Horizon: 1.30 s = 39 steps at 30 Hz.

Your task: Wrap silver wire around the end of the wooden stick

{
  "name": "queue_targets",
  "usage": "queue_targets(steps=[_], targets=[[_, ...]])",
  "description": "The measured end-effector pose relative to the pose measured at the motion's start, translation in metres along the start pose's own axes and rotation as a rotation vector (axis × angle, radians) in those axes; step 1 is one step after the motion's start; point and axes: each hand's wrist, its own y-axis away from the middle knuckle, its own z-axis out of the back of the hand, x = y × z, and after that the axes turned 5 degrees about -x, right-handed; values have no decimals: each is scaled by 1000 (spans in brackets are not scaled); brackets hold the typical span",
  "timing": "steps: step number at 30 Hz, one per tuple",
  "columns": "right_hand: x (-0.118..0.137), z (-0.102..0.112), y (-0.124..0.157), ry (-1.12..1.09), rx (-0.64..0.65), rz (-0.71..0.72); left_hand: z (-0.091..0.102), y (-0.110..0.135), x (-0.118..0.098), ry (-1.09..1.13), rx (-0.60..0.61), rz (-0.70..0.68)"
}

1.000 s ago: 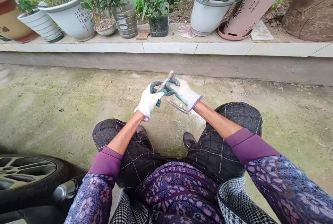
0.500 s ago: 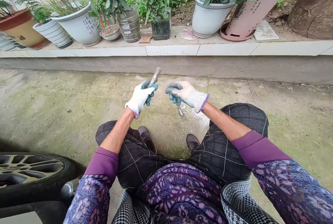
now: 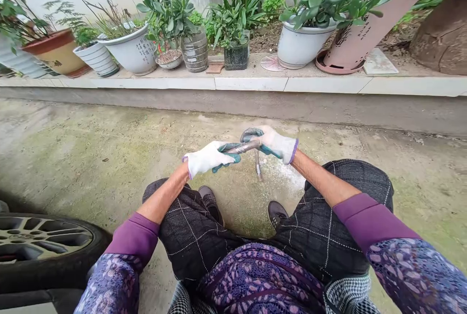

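Note:
My left hand (image 3: 215, 157), in a white glove with a green-coated palm, is closed around a short grey-brown rod (image 3: 248, 147). A silvery band, perhaps wound wire, covers part of the rod near my fingers. The rod's free end points right, towards my right hand (image 3: 268, 142), which wears a matching glove. Its fingers are curled in a pinch beside that end; the thin wire seen there a moment ago is hard to make out now. Below the right hand shows a second slim rod-like piece (image 3: 258, 167), also with a silvery part; I cannot tell whether it hangs or lies on the ground.
A tiled ledge (image 3: 251, 83) runs across the front, bearing potted plants such as a white pot (image 3: 302, 46) and a pink pot (image 3: 350, 44). A car wheel (image 3: 47, 241) stands at the lower left. White powdery residue (image 3: 288, 178) marks the concrete.
My left hand has turned the rod from pointing up and away to pointing right, and its end has come up to my right hand. The view has tilted up slightly.

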Motion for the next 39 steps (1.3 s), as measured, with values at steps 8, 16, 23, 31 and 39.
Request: queue_targets(steps=[8, 16, 23, 31, 39], targets=[[14, -12, 9, -164, -105, -30, 3, -6, -9, 489, -275, -103], [7, -13, 20, 104, -163, 88, -10, -38, -5, 514, -379, -82], [10, -6, 24, 267, -200, 136, -19, -46, -9, 283, -407, -90], [18, 14, 33, 737, -103, 242, -17, -49, 2, -441, -325, -107], [4, 24, 6, 505, -2, 126, -37, -47, 8, -480, -92, -73]])
